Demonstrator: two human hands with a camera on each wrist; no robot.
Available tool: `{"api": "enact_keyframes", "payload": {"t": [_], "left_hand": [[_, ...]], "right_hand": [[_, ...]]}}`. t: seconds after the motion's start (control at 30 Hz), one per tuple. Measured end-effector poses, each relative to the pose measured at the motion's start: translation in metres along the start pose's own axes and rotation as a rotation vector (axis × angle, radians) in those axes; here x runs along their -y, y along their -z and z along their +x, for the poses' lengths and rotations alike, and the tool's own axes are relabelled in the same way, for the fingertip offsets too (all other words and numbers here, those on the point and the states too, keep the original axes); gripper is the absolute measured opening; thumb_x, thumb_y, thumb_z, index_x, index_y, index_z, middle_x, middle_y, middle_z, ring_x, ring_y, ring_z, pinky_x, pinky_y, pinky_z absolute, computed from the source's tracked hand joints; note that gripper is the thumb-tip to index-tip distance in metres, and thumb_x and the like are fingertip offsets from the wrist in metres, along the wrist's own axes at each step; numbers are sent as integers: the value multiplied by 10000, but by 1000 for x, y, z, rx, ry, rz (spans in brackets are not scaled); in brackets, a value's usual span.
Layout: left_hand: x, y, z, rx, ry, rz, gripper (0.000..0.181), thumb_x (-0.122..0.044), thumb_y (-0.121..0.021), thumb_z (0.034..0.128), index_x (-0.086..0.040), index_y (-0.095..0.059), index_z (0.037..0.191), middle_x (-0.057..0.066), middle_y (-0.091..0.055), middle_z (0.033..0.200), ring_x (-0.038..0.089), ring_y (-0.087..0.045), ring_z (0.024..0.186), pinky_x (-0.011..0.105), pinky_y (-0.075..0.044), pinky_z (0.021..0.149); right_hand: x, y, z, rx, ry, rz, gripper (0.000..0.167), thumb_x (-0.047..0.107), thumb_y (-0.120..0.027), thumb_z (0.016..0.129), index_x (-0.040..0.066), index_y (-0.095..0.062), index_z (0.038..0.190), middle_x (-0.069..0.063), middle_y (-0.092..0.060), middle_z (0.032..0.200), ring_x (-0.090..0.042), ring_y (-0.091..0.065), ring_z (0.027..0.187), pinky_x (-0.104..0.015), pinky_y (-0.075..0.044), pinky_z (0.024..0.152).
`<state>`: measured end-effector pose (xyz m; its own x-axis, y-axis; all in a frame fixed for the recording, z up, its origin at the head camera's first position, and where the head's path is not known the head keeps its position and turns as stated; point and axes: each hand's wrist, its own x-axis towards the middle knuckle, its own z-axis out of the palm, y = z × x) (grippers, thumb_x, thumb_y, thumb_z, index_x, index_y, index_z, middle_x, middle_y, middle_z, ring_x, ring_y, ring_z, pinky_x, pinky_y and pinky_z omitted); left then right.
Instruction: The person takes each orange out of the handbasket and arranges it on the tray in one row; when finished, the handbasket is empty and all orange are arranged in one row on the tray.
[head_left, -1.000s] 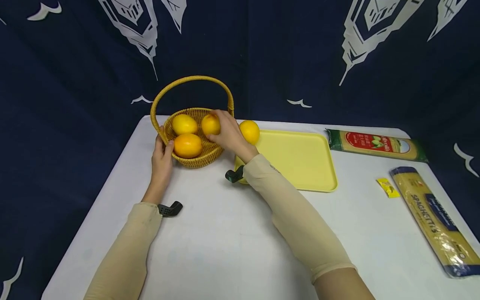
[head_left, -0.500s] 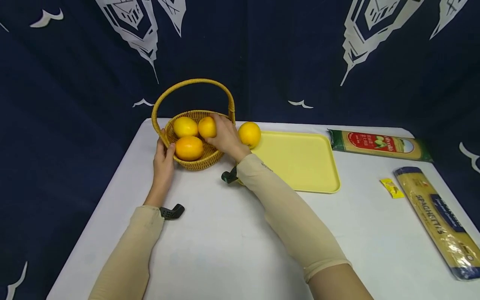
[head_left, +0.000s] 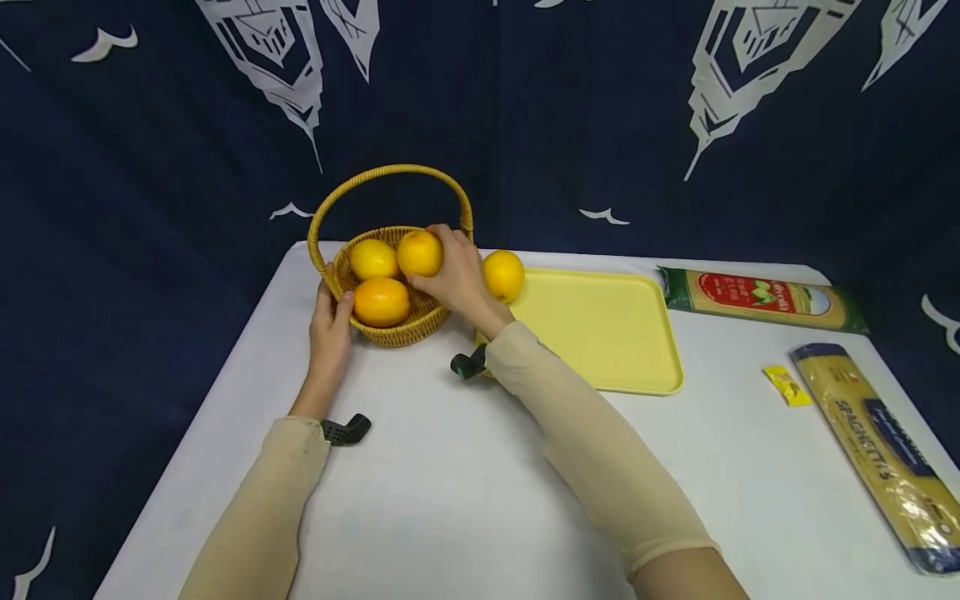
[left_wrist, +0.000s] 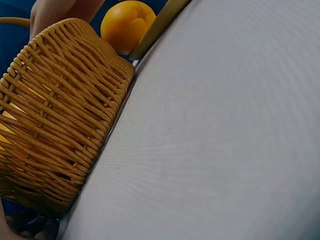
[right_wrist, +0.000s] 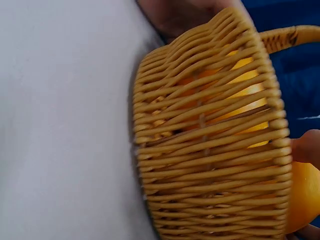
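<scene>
A woven basket (head_left: pixel 397 335) with a tall arched handle stands at the back left of the table. My left hand (head_left: pixel 330 342) grips its left rim, thumb on the near side. Inside lie an orange (head_left: pixel 381 302) at the front and a yellower round fruit (head_left: pixel 373 260) behind it. With my right hand (head_left: pixel 461 279) I hold another orange (head_left: pixel 418 253) over the basket's right part; the right wrist view shows this orange (right_wrist: pixel 302 195) by the rim. One more orange (head_left: pixel 503 276) sits at the back left corner of a yellow tray (head_left: pixel 600 333).
On the right lie a green-ended pasta pack (head_left: pixel 765 296), a spaghetti bag (head_left: pixel 873 450) and a small yellow sachet (head_left: pixel 787 386). The white table (head_left: pixel 450 500) ends at a dark blue patterned curtain (head_left: pixel 525 125) behind.
My right hand dipped leftward with its orange, then came slightly up and right again over the basket. The left hand keeps its grip. The whole view has shifted a little.
</scene>
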<state>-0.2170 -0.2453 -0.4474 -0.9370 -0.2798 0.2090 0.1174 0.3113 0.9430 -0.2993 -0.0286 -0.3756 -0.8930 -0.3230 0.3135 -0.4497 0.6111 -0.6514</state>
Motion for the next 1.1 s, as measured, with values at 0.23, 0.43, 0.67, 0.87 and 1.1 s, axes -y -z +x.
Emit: {"api": "enact_keyframes", "payload": {"t": [0.23, 0.43, 0.67, 0.87, 1.1], "left_hand": [[-9, -1, -4, 17, 8, -21, 603, -331, -428, 1137, -284, -212, 1698, -8, -260, 1747, 147, -260, 1593, 386, -235, 1319], [-26, -2, -10, 27, 33, -16, 610, -257, -432, 1134, -209, -213, 1701, 83, -266, 1742, 203, -263, 1598, 400, -231, 1320], [2, -3, -1, 19, 9, 17, 609, -402, -427, 1128, -357, -200, 1691, -20, -284, 1735, 160, -274, 1587, 401, -237, 1318], [2, -2, -1, 9, 1, 37, 603, -438, -421, 1127, -365, -214, 1688, -37, -284, 1735, 150, -277, 1585, 413, -243, 1317], [-1, 1, -1, 3, 8, 29, 597, -445, -417, 1127, -390, -208, 1683, -99, -239, 1743, 110, -243, 1591, 389, -236, 1319]], "right_hand": [[7, 12, -14, -104, 23, 109, 720, 412, -854, 843, 155, -559, 1447, -69, -635, 1380, -269, -580, 1212, -433, -504, 1029], [10, 24, -27, -154, 2, 174, 728, 477, -850, 812, 205, -586, 1434, -22, -645, 1348, -235, -550, 1220, -435, -475, 1006], [4, 44, -42, -184, 24, 213, 701, 423, -857, 815, 153, -603, 1411, -61, -648, 1273, -208, -585, 1168, -337, -581, 957], [-3, 67, -47, -197, 8, 216, 647, 411, -856, 844, 101, -647, 1372, -73, -705, 1268, -215, -655, 1141, -358, -627, 916], [-21, 88, -53, -187, -87, 202, 653, 462, -843, 848, 79, -669, 1348, -97, -740, 1233, -262, -684, 1097, -423, -590, 935]]}}
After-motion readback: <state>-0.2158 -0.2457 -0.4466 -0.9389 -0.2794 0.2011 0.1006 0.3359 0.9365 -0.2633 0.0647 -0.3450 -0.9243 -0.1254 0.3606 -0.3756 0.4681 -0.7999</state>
